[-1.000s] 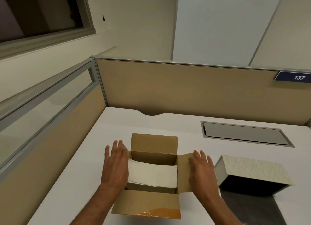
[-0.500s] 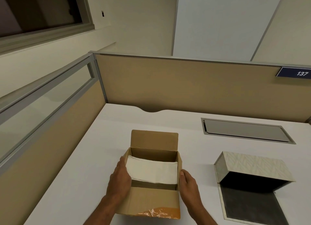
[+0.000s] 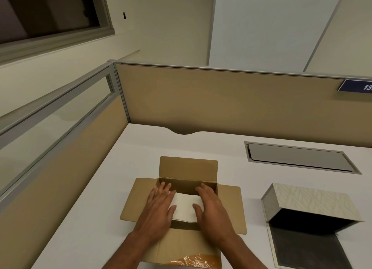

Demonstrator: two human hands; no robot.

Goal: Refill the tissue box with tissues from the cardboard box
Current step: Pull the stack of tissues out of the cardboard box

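Note:
A brown cardboard box stands open on the white desk, its side flaps spread flat left and right. Inside lies a white stack of tissues. My left hand rests flat on the stack's left end, and my right hand lies flat on its right end, fingers apart and pointing away from me. Neither hand grips the stack. To the right sits the tissue box, cream with a leaf pattern, hinged open with its dark inside showing and nothing visible in it.
Tan partition walls close off the desk at the back and on the left. A grey metal cable hatch is set in the desk behind the tissue box. Orange tape clings to the near flap.
My hands left the box's outer sides and moved inward onto the tissue stack. The side flaps, folded up half a second ago, now lie spread out flat.

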